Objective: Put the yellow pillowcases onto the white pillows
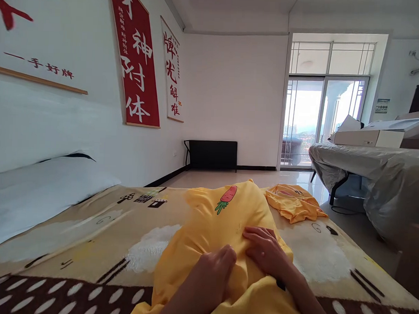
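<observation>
A puffed yellow pillowcase (207, 225) with a carrot print lies on the bed in front of me, its far corner pointing away. My left hand (219, 265) is closed in a fist on its middle, gripping a fold of the cloth; the fingertips are turned away from view. Just to the right, my right hand (264, 250) rests on the same cloth with its fingers stretched out over the surface. Loose yellow fabric bunches around both wrists near me. What fills the pillowcase is hidden.
Past the pillowcase, a crumpled orange-yellow cloth (293, 203) lies at the bed's far right edge. A patterned blanket (106, 245) covers the bed, with a white pillow (50, 188) against the left wall. A plastic-covered table (367, 167) carrying boxes (368, 136) stands to the right.
</observation>
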`<state>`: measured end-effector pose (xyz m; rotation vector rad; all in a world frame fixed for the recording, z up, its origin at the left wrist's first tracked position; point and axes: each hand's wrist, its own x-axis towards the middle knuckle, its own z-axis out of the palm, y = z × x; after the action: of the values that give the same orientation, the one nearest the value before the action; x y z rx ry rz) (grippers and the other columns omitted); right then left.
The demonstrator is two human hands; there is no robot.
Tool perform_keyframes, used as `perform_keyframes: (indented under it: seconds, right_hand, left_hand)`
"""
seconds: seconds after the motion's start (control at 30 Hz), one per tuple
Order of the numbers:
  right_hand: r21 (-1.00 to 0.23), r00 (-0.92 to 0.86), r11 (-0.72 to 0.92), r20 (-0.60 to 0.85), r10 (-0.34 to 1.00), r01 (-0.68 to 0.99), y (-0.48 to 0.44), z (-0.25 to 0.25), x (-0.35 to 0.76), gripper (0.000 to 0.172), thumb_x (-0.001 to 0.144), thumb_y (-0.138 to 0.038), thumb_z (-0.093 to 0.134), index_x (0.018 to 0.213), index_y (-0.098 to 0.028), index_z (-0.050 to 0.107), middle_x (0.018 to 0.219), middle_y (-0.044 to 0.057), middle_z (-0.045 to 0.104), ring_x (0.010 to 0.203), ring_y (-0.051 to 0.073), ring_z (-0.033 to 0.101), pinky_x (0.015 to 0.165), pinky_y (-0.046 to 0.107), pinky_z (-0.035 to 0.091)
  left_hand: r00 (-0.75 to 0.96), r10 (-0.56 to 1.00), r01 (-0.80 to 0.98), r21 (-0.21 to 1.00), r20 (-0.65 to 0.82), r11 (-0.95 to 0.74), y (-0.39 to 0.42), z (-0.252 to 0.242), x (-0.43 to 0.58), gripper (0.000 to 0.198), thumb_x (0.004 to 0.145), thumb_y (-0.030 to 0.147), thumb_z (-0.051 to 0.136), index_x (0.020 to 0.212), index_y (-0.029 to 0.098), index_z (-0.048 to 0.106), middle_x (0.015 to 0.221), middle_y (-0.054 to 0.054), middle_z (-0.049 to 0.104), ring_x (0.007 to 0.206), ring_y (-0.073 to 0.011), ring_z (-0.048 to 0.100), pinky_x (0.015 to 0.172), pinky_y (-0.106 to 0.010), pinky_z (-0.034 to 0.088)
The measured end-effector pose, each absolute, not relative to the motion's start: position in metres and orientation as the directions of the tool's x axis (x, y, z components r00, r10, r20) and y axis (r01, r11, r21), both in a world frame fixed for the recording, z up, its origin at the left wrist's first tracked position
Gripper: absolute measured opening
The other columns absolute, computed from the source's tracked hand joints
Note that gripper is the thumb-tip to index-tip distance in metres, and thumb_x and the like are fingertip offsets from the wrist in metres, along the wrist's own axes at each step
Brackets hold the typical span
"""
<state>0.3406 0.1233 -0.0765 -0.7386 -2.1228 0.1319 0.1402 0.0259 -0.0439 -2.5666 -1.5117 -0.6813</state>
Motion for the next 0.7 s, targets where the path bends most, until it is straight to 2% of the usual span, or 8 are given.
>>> perform_keyframes:
  seconds: [0.07, 0.2, 0.3, 0.37, 0.43, 0.5, 0.6, 0.7]
  right_hand:
    - [-0.253, -0.439, 0.871, 0.784, 0.440, 0.421, 0.126, -0.083, 0.332, 0.016, 0.087, -0.019, 0.054, 0.095, -0.024, 0.068, 0.099, 0.005, 0.071, 0.094, 0.018, 0.063, 0.089, 0.037, 0.041]
    - [-0.165, -0.277, 0.887, 0.911, 0.305, 0.432, 0.123, -0.087, 0.327, 0.018, 0.091, -0.014, 0.044, 0.085, -0.019, 0.060, 0.079, 0.004, 0.065, 0.076, 0.015, 0.056, 0.075, 0.031, 0.041]
    - [-0.214, -0.243, 0.883, 0.910, 0.335, 0.418, 0.122, -0.090, 0.326, 0.020, 0.093, -0.016, 0.040, 0.077, -0.019, 0.053, 0.073, 0.003, 0.056, 0.070, 0.015, 0.048, 0.065, 0.027, 0.039]
    - [-0.288, -0.253, 0.883, 0.883, 0.395, 0.371, 0.122, -0.092, 0.326, 0.023, 0.094, -0.017, 0.037, 0.073, -0.020, 0.048, 0.071, 0.002, 0.052, 0.068, 0.014, 0.045, 0.062, 0.026, 0.038]
    - [-0.366, -0.258, 0.874, 0.854, 0.452, 0.320, 0.124, -0.093, 0.325, 0.026, 0.095, -0.019, 0.035, 0.070, -0.020, 0.043, 0.069, 0.001, 0.049, 0.066, 0.013, 0.044, 0.060, 0.024, 0.037]
    - [-0.408, -0.277, 0.866, 0.830, 0.483, 0.288, 0.124, -0.093, 0.325, 0.027, 0.095, -0.020, 0.035, 0.068, -0.020, 0.041, 0.069, 0.000, 0.047, 0.066, 0.013, 0.043, 0.060, 0.024, 0.036]
    - [-0.411, -0.334, 0.868, 0.806, 0.489, 0.277, 0.124, -0.092, 0.326, 0.029, 0.095, -0.022, 0.035, 0.067, -0.020, 0.040, 0.069, 0.000, 0.047, 0.067, 0.013, 0.043, 0.061, 0.025, 0.035]
    - [-0.403, -0.374, 0.870, 0.790, 0.487, 0.283, 0.123, -0.090, 0.327, 0.029, 0.095, -0.023, 0.035, 0.066, -0.020, 0.039, 0.069, 0.001, 0.047, 0.067, 0.013, 0.042, 0.061, 0.025, 0.035]
  left_hand:
    - [0.430, 0.793, 0.846, 0.114, 0.431, -0.521, 0.020, -0.043, 0.142, 0.019, 0.090, 0.010, 0.029, 0.082, 0.022, 0.042, 0.081, -0.001, 0.056, 0.065, -0.0148, 0.050, 0.059, -0.027, 0.033]
    - [0.381, 0.818, 0.849, 0.187, 0.430, -0.494, 0.011, -0.035, 0.147, 0.022, 0.091, 0.011, 0.027, 0.082, 0.022, 0.044, 0.086, -0.002, 0.057, 0.073, -0.0152, 0.054, 0.066, -0.027, 0.039]
    - [0.333, 0.858, 0.810, 0.347, 0.390, -0.472, 0.008, -0.025, 0.144, 0.022, 0.094, 0.021, 0.027, 0.084, 0.022, 0.047, 0.087, -0.002, 0.057, 0.078, -0.0151, 0.056, 0.073, -0.028, 0.044]
    - [0.289, 0.880, 0.768, 0.457, 0.376, -0.448, 0.013, -0.022, 0.132, 0.018, 0.093, 0.024, 0.031, 0.097, 0.023, 0.049, 0.091, -0.002, 0.058, 0.082, -0.0149, 0.057, 0.076, -0.028, 0.046]
    - [0.238, 0.884, 0.770, 0.477, 0.402, -0.424, 0.023, -0.023, 0.113, 0.029, 0.087, 0.018, 0.038, 0.115, 0.023, 0.047, 0.108, -0.007, 0.058, 0.096, -0.0173, 0.057, 0.083, -0.030, 0.048]
    - [0.211, 0.879, 0.805, 0.433, 0.428, -0.404, 0.038, -0.029, 0.092, 0.043, 0.080, 0.014, 0.044, 0.122, 0.021, 0.047, 0.126, -0.011, 0.051, 0.115, -0.0219, 0.050, 0.096, -0.036, 0.044]
    - [0.241, 0.886, 0.803, 0.431, 0.397, -0.411, 0.059, -0.038, 0.070, 0.028, 0.081, 0.021, 0.049, 0.107, 0.020, 0.059, 0.126, -0.011, 0.054, 0.118, -0.0245, 0.049, 0.103, -0.040, 0.038]
    - [0.227, 0.890, 0.761, 0.499, 0.394, -0.415, 0.070, -0.043, 0.066, 0.021, 0.087, 0.033, 0.046, 0.083, 0.020, 0.061, 0.098, -0.006, 0.063, 0.093, -0.0198, 0.059, 0.087, -0.033, 0.047]
